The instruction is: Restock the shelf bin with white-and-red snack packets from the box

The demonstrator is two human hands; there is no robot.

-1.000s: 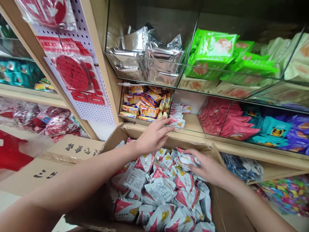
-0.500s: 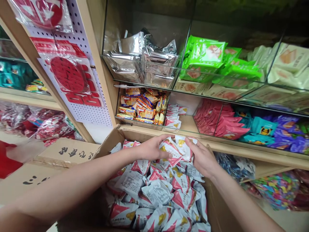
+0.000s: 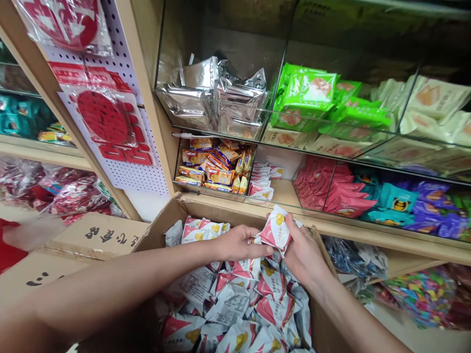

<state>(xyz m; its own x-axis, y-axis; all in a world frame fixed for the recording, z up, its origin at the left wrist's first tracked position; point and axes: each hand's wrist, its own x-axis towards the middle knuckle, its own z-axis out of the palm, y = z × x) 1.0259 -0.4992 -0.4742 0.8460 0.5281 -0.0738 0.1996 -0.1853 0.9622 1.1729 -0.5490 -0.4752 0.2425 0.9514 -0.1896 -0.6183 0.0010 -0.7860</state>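
Wooden snack shelves (image 3: 331,225) back an open cardboard box (image 3: 172,208) where, at its far edge, right hand (image 3: 303,252) and left hand (image 3: 235,242) fingers pinch shut on red-and-white crinkly snack packets (image 3: 276,230), seemingly several, so slippery film might let one drop.

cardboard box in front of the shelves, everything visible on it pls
The cardboard box is plain brown corrugated board, open at the top with its flaps folded outward. It stands below the wooden shelf edge and beside a second carton with black printed characters. It is filled nearly to the rim with loose red-and-white snack packets. The left hand and right hand are over its far end, gripping a few packets between them. Its near side is cut off by the frame.
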